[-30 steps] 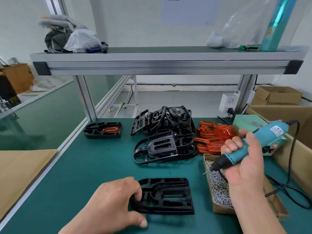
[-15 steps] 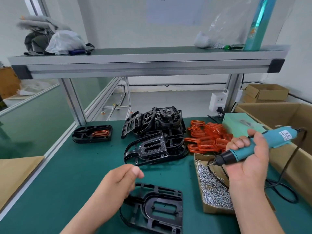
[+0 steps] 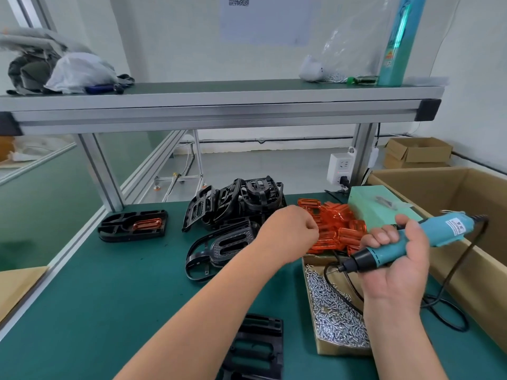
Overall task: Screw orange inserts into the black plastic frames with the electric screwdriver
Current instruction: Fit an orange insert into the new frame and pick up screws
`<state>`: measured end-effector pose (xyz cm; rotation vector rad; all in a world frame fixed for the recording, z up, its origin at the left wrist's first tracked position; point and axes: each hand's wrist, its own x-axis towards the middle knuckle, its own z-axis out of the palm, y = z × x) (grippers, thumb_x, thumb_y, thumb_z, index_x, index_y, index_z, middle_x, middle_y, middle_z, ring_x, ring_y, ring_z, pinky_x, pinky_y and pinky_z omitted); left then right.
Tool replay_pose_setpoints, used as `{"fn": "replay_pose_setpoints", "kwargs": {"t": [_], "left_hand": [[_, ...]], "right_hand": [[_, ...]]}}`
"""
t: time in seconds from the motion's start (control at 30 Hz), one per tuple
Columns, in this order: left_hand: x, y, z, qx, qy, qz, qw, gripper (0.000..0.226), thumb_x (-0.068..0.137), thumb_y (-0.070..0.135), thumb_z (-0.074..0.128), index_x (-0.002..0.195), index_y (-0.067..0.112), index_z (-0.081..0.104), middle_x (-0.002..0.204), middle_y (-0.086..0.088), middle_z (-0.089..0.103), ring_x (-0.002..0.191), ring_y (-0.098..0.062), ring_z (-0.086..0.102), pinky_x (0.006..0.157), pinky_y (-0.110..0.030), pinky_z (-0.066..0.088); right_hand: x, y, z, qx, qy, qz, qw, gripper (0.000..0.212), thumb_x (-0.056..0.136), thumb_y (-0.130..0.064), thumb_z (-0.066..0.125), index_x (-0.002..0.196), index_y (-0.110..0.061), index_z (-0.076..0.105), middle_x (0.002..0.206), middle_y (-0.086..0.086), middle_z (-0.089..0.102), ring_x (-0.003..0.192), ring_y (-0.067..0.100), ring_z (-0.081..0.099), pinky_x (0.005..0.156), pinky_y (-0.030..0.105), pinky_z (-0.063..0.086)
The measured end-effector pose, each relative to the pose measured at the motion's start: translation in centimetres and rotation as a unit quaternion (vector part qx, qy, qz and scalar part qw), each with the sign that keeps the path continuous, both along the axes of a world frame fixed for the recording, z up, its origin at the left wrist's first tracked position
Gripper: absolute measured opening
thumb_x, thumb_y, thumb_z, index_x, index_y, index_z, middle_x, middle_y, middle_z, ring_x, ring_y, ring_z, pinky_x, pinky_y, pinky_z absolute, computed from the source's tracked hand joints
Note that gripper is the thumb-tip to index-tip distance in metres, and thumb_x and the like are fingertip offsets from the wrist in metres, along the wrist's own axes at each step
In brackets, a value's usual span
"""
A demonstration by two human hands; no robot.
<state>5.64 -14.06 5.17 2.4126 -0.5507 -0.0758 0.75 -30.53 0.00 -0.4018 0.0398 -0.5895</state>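
currently: the left hand point(image 3: 290, 231) is stretched forward over the green surface point(image 3: 109, 297), knuckles toward the camera and fingers curled, at the near-left edge of the pile of orange inserts point(image 3: 338, 229). its fingertips are hidden behind the hand, so i cannot tell whether they hold an insert or only touch the pile.

the right hand point(image 3: 395, 263) grips the electric screwdriver point(image 3: 433, 238), fingers wrapped round the teal body. the tool is held off the surface and lies near horizontal, black nose pointing left, with the bit tip above the far end of the cardboard box of screws point(image 3: 340, 349). its black cord loops down onto the surface to the right.

one black frame point(image 3: 260, 349) lies flat at the near edge, under the left forearm and partly cut off by the picture's bottom edge; no insert is visible in it. a heap of black frames point(image 3: 236, 204) sits just left of the orange pile. well apart at far left, a separate frame with an orange insert point(image 3: 134, 224) lies flat.
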Motion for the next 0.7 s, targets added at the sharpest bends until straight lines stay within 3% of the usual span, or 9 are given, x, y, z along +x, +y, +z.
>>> {"fn": "replay_pose_setpoints", "kwargs": {"t": [0.07,0.17,0.23,0.3,0.7], "left_hand": [[1.4,-1.6,-0.5,0.106,-0.050,0.002,0.993,0.022,0.091,0.010,0.058,0.091,0.012,0.080,0.100,-0.007,0.076,0.092,-0.028,0.071,0.084,-0.041,0.061],[2.6,-3.4,-1.5,0.200,-0.096,-0.004,0.975,0.016,0.093,0.004,0.061,0.083,0.013,0.069,0.086,-0.004,0.065,0.088,-0.031,0.066,0.076,-0.043,0.059],[3.2,-4.1,-2.1,0.235,-0.112,-0.008,0.966,0.025,0.094,0.003,0.064,0.074,0.015,0.055,0.076,-0.002,0.054,0.082,-0.031,0.062,0.070,-0.041,0.054],[3.6,-4.5,-2.4,0.266,-0.116,-0.013,0.957,0.027,0.095,0.004,0.066,0.077,0.015,0.050,0.080,-0.002,0.054,0.084,-0.032,0.062,0.070,-0.041,0.053],[3.8,-5.5,-3.1,0.280,-0.126,-0.039,0.951,0.021,0.091,-0.005,0.061,0.085,0.014,0.055,0.083,-0.005,0.055,0.082,-0.033,0.059,0.070,-0.043,0.055]], "right_hand": [[0.1,0.0,0.0,-0.001,0.002,-0.001,1.000,0.009,0.104,-0.026,0.062,0.105,-0.018,0.059,0.072,-0.007,0.047,0.060,0.006,0.047,0.058,0.018,0.045],[0.2,-0.1,-0.1,0.001,0.002,0.001,1.000,0.008,0.104,-0.025,0.062,0.104,-0.018,0.059,0.072,-0.007,0.046,0.060,0.006,0.046,0.058,0.019,0.045],[0.2,-0.2,-0.1,0.002,0.002,0.004,1.000,0.007,0.105,-0.025,0.060,0.104,-0.018,0.059,0.073,-0.007,0.045,0.060,0.006,0.045,0.057,0.019,0.045],[0.3,-0.2,-0.2,0.000,0.003,0.006,1.000,0.007,0.106,-0.025,0.058,0.103,-0.019,0.059,0.073,-0.007,0.044,0.059,0.006,0.045,0.057,0.019,0.045],[0.5,-0.1,-0.2,-0.005,0.006,0.006,1.000,0.011,0.108,-0.025,0.054,0.101,-0.019,0.060,0.071,-0.007,0.046,0.058,0.006,0.046,0.055,0.019,0.045]]}}
